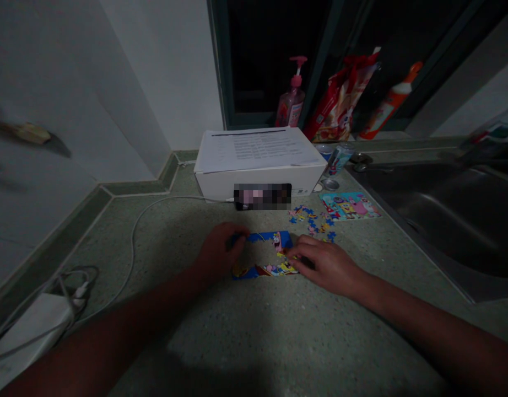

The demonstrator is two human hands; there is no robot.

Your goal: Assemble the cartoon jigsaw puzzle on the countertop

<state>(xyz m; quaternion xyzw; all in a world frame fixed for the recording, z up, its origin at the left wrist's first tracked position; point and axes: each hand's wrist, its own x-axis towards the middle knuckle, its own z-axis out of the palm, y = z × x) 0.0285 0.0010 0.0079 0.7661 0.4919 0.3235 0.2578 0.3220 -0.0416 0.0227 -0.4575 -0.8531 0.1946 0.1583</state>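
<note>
A partly joined jigsaw puzzle [281,241] lies flat on the counter between my hands. Its pieces form a border, blue along the top and multicoloured along the bottom, around a bare middle. At its left edge, my left hand [221,248] is closed, with thumb and forefinger gripping the border. My right hand [326,263] has its fingers bent onto the right edge, where cartoon pieces show; the fingertips partly cover them. Loose jigsaw pieces [307,215] are scattered just beyond my right hand. Behind these lies a cartoon picture card [351,206].
A white box [260,179] with printed paper on top stands behind the puzzle, a phone [262,197] leaning against it. The phone's cable [133,242] curves left towards a white power strip [34,325]. A can [340,160] stands near the metal sink [439,209].
</note>
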